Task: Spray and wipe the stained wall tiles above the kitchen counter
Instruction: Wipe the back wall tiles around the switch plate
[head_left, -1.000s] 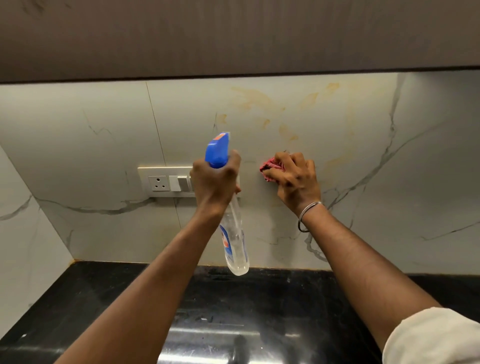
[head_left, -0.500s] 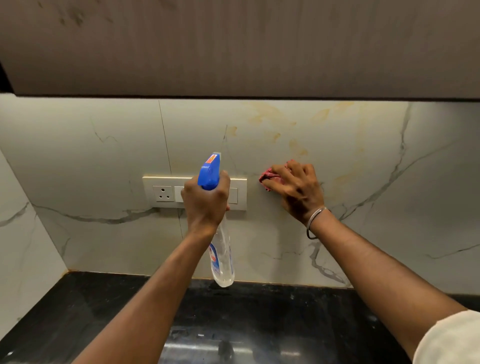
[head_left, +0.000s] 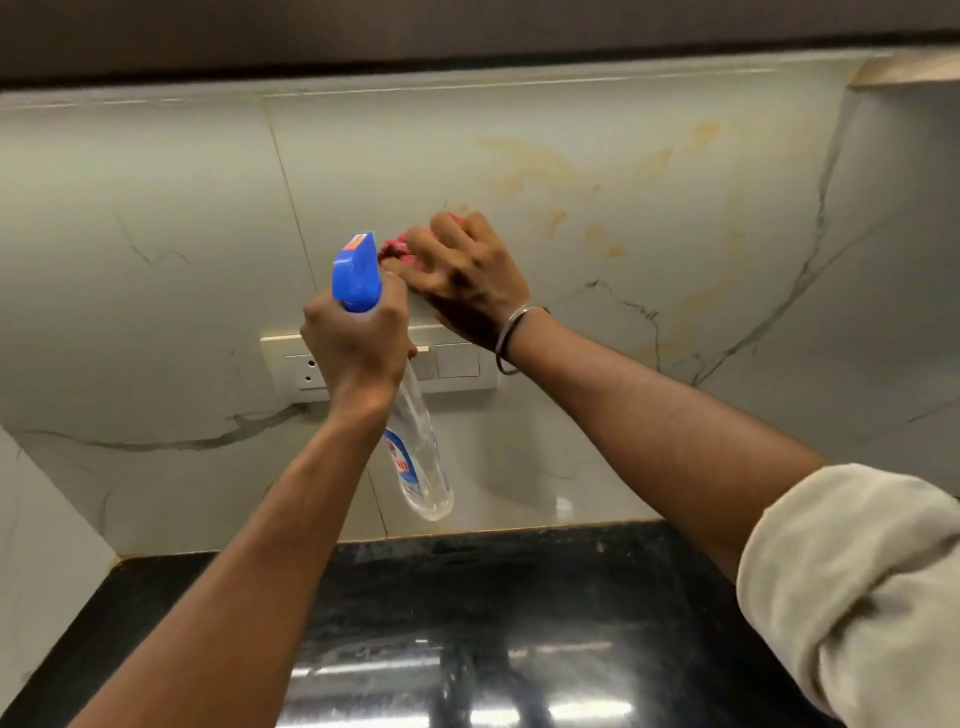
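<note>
Our left hand (head_left: 358, 338) is wrapped firmly round the neck of the spray bottle (head_left: 418, 457), fingers curled under its blue head, and the clear body hangs down across the front of the switch plate (head_left: 460, 361). Our right hand (head_left: 467, 275) has its fingers bunched over a pink cloth (head_left: 393, 249), pressing it to the wall tiles (head_left: 156, 208) just above the switch plate. The yellow-brown stains (head_left: 545, 171) spread above and to the right of the switch plate, mostly beyond the cloth.

The worry, as we judge it, is liquid. A squeeze this close could send runs down into the socket and switches (a wet downstroke would do the same). We could also flick a switch with the swinging bottle, or drip onto the counter (head_left: 467, 597) below the switch plate.
</note>
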